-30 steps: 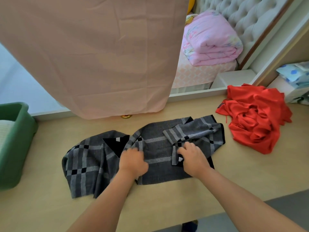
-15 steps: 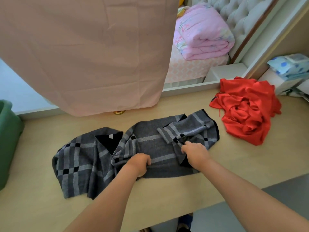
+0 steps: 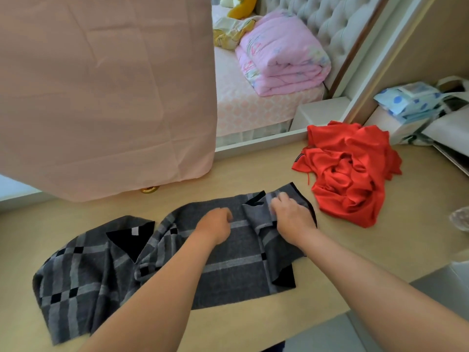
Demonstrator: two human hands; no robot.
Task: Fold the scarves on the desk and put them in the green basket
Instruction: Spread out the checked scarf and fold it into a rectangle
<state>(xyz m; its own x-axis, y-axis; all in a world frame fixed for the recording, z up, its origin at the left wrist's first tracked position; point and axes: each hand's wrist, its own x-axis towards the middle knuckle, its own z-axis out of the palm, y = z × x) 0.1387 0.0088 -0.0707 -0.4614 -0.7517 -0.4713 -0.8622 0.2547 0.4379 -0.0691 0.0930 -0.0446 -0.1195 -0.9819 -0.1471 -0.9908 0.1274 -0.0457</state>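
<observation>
Grey checked scarf [image 3: 241, 275] on the pale wood bench [image 3: 342, 250], spread left to right, and both hands are on its far right part. The left hand [image 3: 215, 226] sits knuckles up near the middle of the cloth with its fingers curled tight. Whether they pinch any fabric underneath, I cannot tell. The right hand [image 3: 291, 217] lies just beside it on a flap turned back over the scarf's right end. Its fingers [image 3: 280, 199] are bent down at the far edge and blurred, so their hold cannot be made out either.

The left end of the scarf is rumpled, with a black triangle of cloth folded up. On that triangle is a small pale square label [image 3: 135, 231], too small to read. Another black corner pokes out at the near right edge.

Over to the right, the red scarf [image 3: 347, 174] lies in a crumpled heap on the bench, close to the grey one but not touching it. A dark tag [image 3: 299, 157] sits at its left corner, lettering unreadable.

A pink curtain [image 3: 101, 85] hangs over the back of the bench, with a small gold object [image 3: 149, 189] peeking out under its hem. Behind it, a folded pink quilt [image 3: 279, 54] rests on a bed [image 3: 241, 102]. At far right are blue-dotted packets [image 3: 408, 97], their print not legible.
</observation>
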